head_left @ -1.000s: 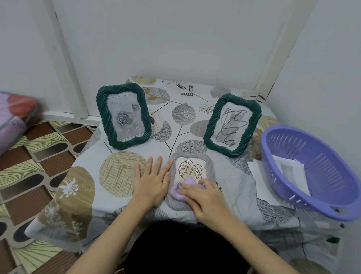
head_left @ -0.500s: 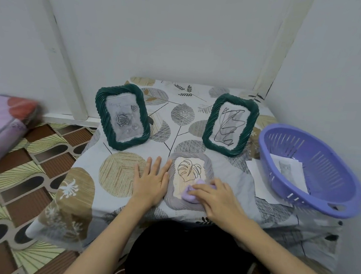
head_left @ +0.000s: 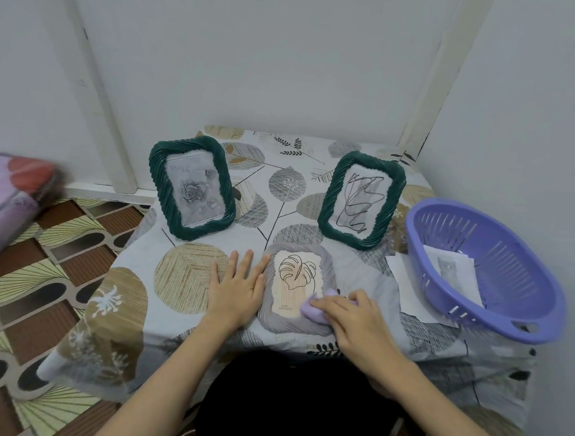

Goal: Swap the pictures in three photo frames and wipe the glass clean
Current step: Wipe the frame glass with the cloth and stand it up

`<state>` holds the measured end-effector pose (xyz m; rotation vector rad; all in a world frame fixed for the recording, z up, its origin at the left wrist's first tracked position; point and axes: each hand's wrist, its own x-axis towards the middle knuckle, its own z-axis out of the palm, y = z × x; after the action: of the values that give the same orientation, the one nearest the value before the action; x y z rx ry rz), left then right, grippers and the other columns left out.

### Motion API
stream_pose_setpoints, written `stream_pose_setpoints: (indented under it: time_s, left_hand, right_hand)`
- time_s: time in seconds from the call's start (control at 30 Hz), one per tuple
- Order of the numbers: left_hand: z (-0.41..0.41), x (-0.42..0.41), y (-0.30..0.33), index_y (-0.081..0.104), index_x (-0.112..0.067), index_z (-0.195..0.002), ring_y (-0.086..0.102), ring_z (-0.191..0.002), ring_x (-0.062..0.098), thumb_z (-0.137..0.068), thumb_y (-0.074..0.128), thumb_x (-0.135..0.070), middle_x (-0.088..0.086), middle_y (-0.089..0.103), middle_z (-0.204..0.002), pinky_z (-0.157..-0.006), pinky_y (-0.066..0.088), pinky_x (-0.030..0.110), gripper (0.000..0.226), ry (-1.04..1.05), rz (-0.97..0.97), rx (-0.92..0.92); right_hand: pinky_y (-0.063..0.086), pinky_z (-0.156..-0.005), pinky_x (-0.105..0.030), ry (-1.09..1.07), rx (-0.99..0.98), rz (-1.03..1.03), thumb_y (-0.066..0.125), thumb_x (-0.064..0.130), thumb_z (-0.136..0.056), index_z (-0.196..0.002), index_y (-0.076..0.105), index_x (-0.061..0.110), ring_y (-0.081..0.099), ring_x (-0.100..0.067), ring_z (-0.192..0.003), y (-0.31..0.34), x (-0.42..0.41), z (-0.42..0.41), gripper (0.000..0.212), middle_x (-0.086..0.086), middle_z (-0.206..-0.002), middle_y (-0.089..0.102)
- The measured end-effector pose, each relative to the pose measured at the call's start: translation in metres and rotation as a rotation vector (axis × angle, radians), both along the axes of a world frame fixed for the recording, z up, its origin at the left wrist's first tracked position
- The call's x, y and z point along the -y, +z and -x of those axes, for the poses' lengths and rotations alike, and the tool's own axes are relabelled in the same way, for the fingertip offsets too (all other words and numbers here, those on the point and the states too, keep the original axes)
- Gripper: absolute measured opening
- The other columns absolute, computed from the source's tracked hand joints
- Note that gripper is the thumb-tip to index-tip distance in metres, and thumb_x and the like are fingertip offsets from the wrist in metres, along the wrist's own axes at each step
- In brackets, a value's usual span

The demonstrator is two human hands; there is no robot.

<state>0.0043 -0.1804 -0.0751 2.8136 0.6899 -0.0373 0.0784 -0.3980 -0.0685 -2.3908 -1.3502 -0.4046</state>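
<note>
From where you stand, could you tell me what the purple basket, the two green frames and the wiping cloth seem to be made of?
Purple basket: looks like moulded plastic, with a smooth, slightly glossy rim and slotted walls.
Left green frame and right green frame: rope-twist ridges with a soft sheen; probably plastic or resin, possibly painted wood.
Lilac cloth, under the right hand: soft matt fabric, bunched and rounded; perhaps microfibre.

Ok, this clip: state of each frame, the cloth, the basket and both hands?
Rose frame: upright, picture in.
Scribble frame: upright, picture in.
Grey frame: flat, leaf picture facing up.
Cloth: bunched, on the grey frame's glass.
Basket: tilted, papers inside.
Left hand: flat beside the grey frame.
Right hand: pressing the cloth.
</note>
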Motion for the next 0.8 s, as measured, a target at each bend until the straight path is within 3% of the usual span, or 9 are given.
stream_pose_setpoints:
  time_s: [0.13, 0.23, 0.33, 0.4, 0.5, 0.6, 0.7, 0.77, 0.8]
  left_hand:
    - [0.0, 0.001, 0.001, -0.005, -0.042, -0.145, -0.009, -0.145, 0.018, -0.099, 0.01, -0.039, -0.008, -0.003, -0.158, -0.114, -0.01, 0.052, 0.048, 0.002, 0.004, 0.004]
    - [0.0, 0.0, 0.002, -0.006, -0.041, -0.145, -0.009, -0.145, 0.019, -0.099, 0.009, -0.039, -0.007, -0.003, -0.158, -0.114, -0.01, 0.052, 0.048, 0.004, 0.002, -0.017]
    - [0.0, 0.002, 0.006, 0.0, -0.035, -0.147, -0.006, -0.146, 0.021, -0.094, -0.001, -0.044, 0.0, 0.001, -0.158, -0.115, -0.007, 0.05, 0.054, -0.019, -0.096, 0.002]
    - [0.001, 0.011, 0.014, 0.019, -0.023, -0.147, 0.01, -0.145, 0.024, -0.091, 0.0, -0.043, 0.006, 0.017, -0.156, -0.117, 0.003, 0.045, 0.063, -0.032, -0.105, 0.258]
    - [0.001, 0.044, 0.039, 0.048, -0.015, -0.128, 0.049, -0.12, 0.02, -0.101, 0.026, -0.032, 0.009, 0.053, -0.132, -0.105, 0.034, 0.034, 0.04, 0.077, 0.51, 0.641]
    - [-0.001, 0.075, 0.068, 0.051, -0.023, -0.114, 0.062, -0.085, 0.017, -0.099, 0.021, -0.043, 0.008, 0.066, -0.105, -0.071, 0.049, 0.029, 0.039, 0.275, 1.383, 0.491]
    - [0.004, 0.077, 0.06, 0.051, -0.029, -0.113, 0.066, -0.096, 0.019, -0.099, 0.039, -0.026, 0.01, 0.065, -0.116, -0.085, 0.054, 0.039, 0.019, 0.214, 1.333, 0.55]
    - [0.009, 0.059, 0.046, 0.032, -0.032, -0.136, 0.059, -0.108, 0.027, -0.092, 0.05, -0.005, 0.016, 0.048, -0.137, -0.092, 0.051, 0.043, 0.055, 0.168, 1.175, 0.622]
    - [0.013, 0.046, 0.041, 0.026, -0.036, -0.139, 0.06, -0.099, 0.028, -0.09, 0.051, -0.003, 0.016, 0.047, -0.137, -0.08, 0.054, 0.038, 0.064, 0.144, 1.112, 0.628]
  right_hand:
    - [0.047, -0.068, -0.038, -0.018, -0.133, 0.059, 0.038, 0.031, -0.087, -0.112, 0.057, 0.036, 0.043, -0.021, -0.075, 0.0, 0.001, 0.014, 0.032, 0.016, -0.103, 0.064]
    - [0.04, -0.085, -0.031, -0.02, -0.432, 0.034, 0.029, 0.046, -0.087, -0.12, 0.055, 0.04, 0.043, -0.02, -0.087, 0.008, 0.008, 0.009, 0.043, 0.017, -0.113, 0.062]
    - [0.038, -0.084, -0.007, -0.123, -0.775, -0.266, 0.044, 0.028, -0.096, -0.122, 0.056, 0.027, 0.053, -0.016, -0.105, 0.032, 0.01, 0.002, 0.029, 0.011, -0.113, 0.06]
    - [0.035, -0.088, -0.008, -0.259, -0.896, -0.528, 0.041, 0.011, -0.097, -0.124, 0.054, 0.011, 0.049, -0.013, -0.112, 0.045, 0.01, -0.004, 0.03, 0.001, -0.119, 0.056]
    - [0.035, -0.097, -0.02, -0.346, -1.084, -0.759, 0.031, -0.002, -0.096, -0.126, 0.05, -0.004, 0.045, -0.016, -0.116, 0.055, 0.0, -0.001, 0.036, -0.01, -0.128, 0.052]
    - [0.042, -0.073, -0.002, -0.234, -1.261, -0.763, 0.029, -0.018, -0.084, -0.128, 0.047, -0.006, 0.046, -0.013, -0.111, 0.057, -0.025, 0.013, 0.049, -0.009, -0.124, 0.052]
    - [0.042, -0.072, 0.0, -0.107, -1.227, -0.573, 0.033, -0.023, -0.081, -0.13, 0.046, 0.003, 0.051, -0.011, -0.107, 0.05, -0.043, 0.021, 0.057, -0.007, -0.124, 0.053]
    - [0.042, -0.077, -0.003, -0.102, -1.032, -0.444, 0.043, -0.012, -0.082, -0.126, 0.051, 0.017, 0.056, -0.007, -0.092, 0.043, -0.043, 0.023, 0.054, -0.005, -0.12, 0.057]
    - [0.043, -0.083, -0.009, -0.121, -0.894, -0.381, 0.047, -0.004, -0.081, -0.125, 0.054, 0.021, 0.056, -0.01, -0.093, 0.037, -0.041, 0.021, 0.051, -0.003, -0.122, 0.058]
